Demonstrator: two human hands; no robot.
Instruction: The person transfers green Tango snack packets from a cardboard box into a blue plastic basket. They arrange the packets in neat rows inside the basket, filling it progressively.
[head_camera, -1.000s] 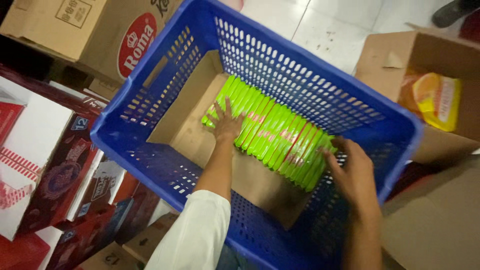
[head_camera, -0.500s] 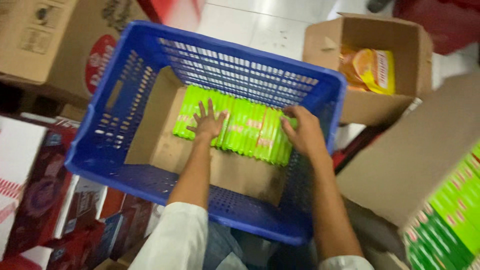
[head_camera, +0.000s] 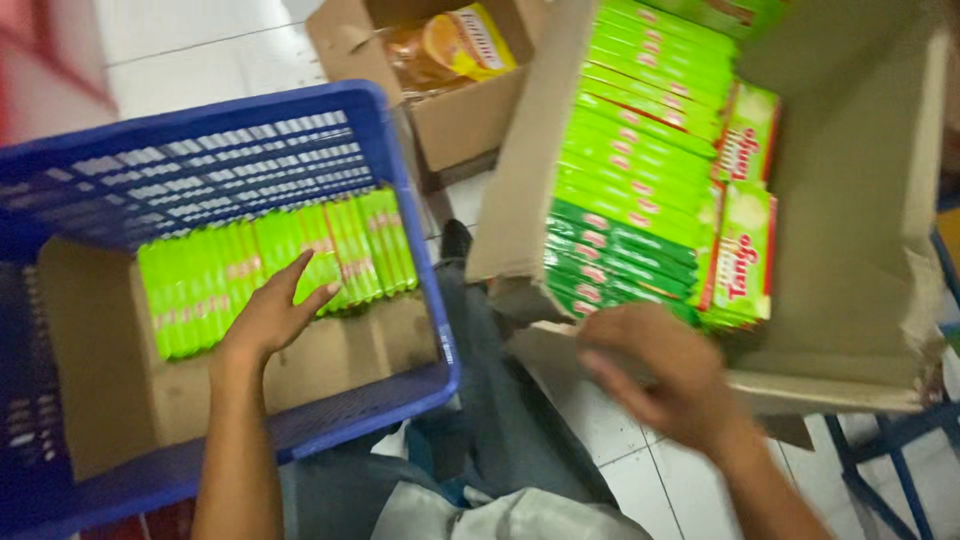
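Blue crate (head_camera: 400, 160) lined with cardboard, row of light green packs (head_camera: 215, 275) standing along the far side. Left hand (head_camera: 270, 315) resting flat on them, fingers spread, gripping nothing. Plenty of bare cardboard on the near side. Big carton (head_camera: 860, 200) stacked with green packs (head_camera: 640, 160). Right hand (head_camera: 665, 375) blurred at its near edge, loosely curled, grip unclear. Smaller box (head_camera: 455, 120) behind with orange packets (head_camera: 450, 45).

This looks like a shop stockroom. Open cardboard cartons (head_camera: 850, 200) stand on a white tiled floor (head_camera: 200, 50), packed with rows of identical green snack packets (head_camera: 640, 170). At left, a blue plastic crate (head_camera: 400, 200) holds more green packets.
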